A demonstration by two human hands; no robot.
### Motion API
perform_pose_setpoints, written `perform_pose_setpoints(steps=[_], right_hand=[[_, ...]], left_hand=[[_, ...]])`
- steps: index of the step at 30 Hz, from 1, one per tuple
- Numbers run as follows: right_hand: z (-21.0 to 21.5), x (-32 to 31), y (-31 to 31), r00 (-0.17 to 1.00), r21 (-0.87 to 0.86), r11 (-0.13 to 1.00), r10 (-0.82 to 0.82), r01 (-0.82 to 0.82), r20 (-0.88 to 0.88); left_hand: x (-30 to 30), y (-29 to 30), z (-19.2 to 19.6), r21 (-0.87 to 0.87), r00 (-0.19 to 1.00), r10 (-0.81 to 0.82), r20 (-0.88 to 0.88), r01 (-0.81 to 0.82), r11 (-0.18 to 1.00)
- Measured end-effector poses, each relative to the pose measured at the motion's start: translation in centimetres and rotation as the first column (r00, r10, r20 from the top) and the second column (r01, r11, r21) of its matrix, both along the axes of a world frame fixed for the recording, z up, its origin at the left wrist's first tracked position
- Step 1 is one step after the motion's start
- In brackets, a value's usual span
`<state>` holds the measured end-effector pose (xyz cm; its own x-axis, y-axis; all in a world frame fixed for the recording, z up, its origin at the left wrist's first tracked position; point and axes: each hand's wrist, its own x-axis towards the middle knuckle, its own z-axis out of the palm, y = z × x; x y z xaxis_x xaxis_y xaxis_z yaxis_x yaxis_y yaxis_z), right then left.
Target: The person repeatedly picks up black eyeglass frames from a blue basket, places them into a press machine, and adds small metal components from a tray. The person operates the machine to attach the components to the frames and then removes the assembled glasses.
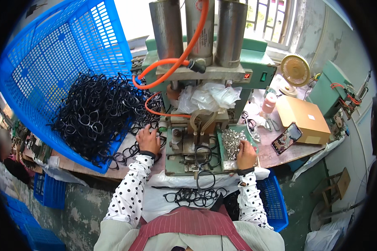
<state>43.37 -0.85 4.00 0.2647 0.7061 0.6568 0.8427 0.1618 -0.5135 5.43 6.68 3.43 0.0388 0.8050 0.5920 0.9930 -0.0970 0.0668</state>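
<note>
1. Apron (184, 224), red striped, nearest; spotted sleeves (130, 188) on both forearms.
2. Frames on lap (195, 197): several, black, on white cloth.
3. Left hand (148, 140): palm down left of the press (200, 74), fingers apart and bent, near loose frames. Can't tell whether it grips anything.
4. Right hand (247, 156): fingers curled together at the right edge of the metal bits (231, 144). Can't tell if a bit is pinched.
5. Main frame (205, 170): black, at the press's lower front, between the hands and apart from both; one rim hangs below the other.
6. Metal bits: silvery heap in green tray (250, 134), right side of press.
7. Blue basket (29, 108): left, tilted, big tangle of dark frames (88, 121) inside, some outside its near edge.
8. Press: orange hose (192, 39) in front, plastic bag (213, 98) bunched on it.
9. Right side: phone (286, 138) tilted up by carton (303, 119); fan (295, 70) behind.
</note>
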Motion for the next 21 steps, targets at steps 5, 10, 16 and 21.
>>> perform_pose_setpoints(steps=[5,10,16,21], right_hand=[[-0.3,0.8,0.2,0.995,0.03,0.998,0.051,-0.048,-0.088],[0.4,0.9,0.1,0.998,0.02,0.999,-0.033,0.032,0.046],[2.7,-1.6,1.3,0.951,0.0,0.999,0.04,-0.042,-0.306],[2.3,-1.5,0.4,0.964,-0.023,0.994,0.099,-0.108,-0.246]], left_hand=[[-1.7,1.1,-1.9,-0.078,0.999,0.005,-0.037,-0.008,0.997],[-1.5,-1.6,2.1,0.165,0.997,-0.051,0.064,0.04,0.985],[1.2,-7.1,5.8,0.261,0.733,-0.286,0.617,0.152,0.953],[4.1,-9.9,10.7,0.419,0.731,-0.576,0.367,0.423,0.803]])
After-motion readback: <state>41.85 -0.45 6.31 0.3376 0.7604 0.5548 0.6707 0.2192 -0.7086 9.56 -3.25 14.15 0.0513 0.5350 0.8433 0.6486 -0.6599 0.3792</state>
